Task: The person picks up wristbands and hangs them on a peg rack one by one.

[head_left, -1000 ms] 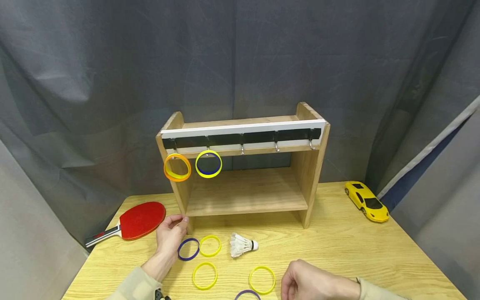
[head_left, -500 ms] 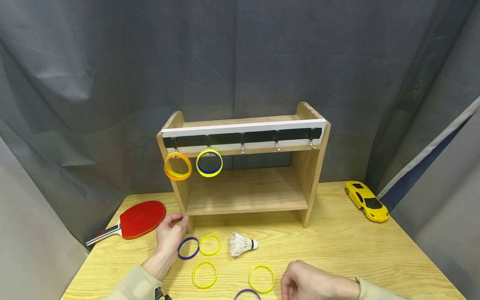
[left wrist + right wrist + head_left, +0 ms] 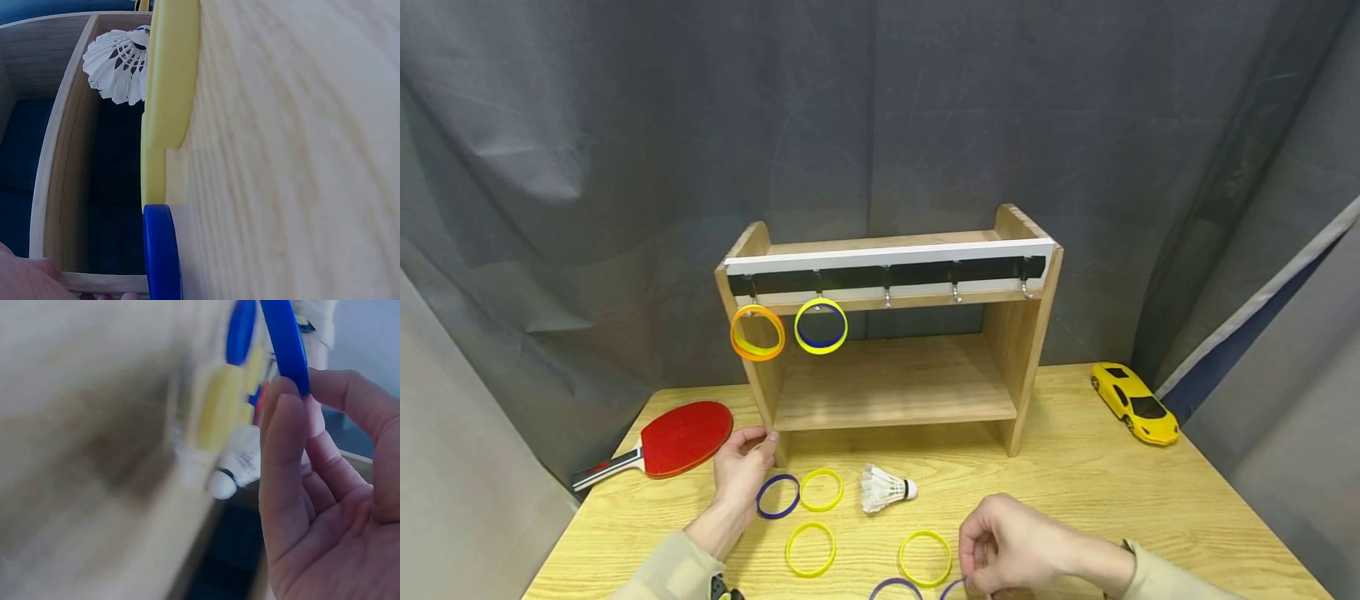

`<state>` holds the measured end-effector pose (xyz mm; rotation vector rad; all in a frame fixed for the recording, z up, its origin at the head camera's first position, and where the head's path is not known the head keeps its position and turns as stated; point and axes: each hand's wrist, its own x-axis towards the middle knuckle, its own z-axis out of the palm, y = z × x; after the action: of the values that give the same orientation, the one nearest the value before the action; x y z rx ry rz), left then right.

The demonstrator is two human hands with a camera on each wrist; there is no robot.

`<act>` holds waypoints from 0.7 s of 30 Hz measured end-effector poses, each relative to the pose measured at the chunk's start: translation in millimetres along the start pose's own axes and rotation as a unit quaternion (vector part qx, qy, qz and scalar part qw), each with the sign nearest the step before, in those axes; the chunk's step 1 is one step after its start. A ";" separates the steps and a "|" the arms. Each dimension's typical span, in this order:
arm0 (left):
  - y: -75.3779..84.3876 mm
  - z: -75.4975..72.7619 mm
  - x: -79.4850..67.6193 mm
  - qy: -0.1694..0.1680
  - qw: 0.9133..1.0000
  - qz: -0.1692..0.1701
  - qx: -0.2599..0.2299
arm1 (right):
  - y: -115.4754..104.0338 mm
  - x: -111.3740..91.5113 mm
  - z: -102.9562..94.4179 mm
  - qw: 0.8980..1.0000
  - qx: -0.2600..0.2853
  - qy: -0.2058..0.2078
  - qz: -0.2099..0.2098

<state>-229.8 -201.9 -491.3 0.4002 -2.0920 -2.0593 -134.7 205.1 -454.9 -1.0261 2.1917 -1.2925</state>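
Blue ring (image 3: 287,350) | right hand (image 3: 1018,546): fingers pinching it | left hand (image 3: 743,473): fingers gripping wooden rack (image 3: 895,379) (lower left)

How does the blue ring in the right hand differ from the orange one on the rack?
The blue ring is pinched in the right hand; the orange ring hangs from the leftmost hook. In the head view, the blue ring is partly cut off at the bottom edge, while the orange ring shows its full circle. Both are thin bands.

Smooth rings (image 3: 289,350), metal hooks (image 3: 957,292), wooden shelf (image 3: 895,383)
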 end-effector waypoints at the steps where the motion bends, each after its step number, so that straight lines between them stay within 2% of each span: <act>1: -0.2 0.0 0.1 -0.001 1.000 -0.001 -0.001 | -2.4 1.3 -3.4 1.000 0.002 0.005 -0.008; 6: -0.8 -0.2 0.7 0.000 1.000 -0.001 -0.001 | -15.7 8.6 -22.8 0.999 0.026 0.029 -0.033; 10: -0.5 0.3 1.2 0.001 1.000 0.001 -0.002 | -23.4 14.2 -39.5 0.995 0.078 0.049 -0.043; 15: 0.4 0.9 0.3 0.000 1.000 0.000 0.001 | -30.5 17.5 -59.2 0.986 0.131 0.088 -0.050; 21: 0.1 0.5 0.5 0.001 1.000 0.000 0.000 | -44.9 19.7 -78.0 0.970 0.173 0.168 -0.037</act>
<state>-230.4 -201.6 -491.2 0.4031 -2.0912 -2.0576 -180.6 221.7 -376.7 -0.8028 2.0578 -1.9211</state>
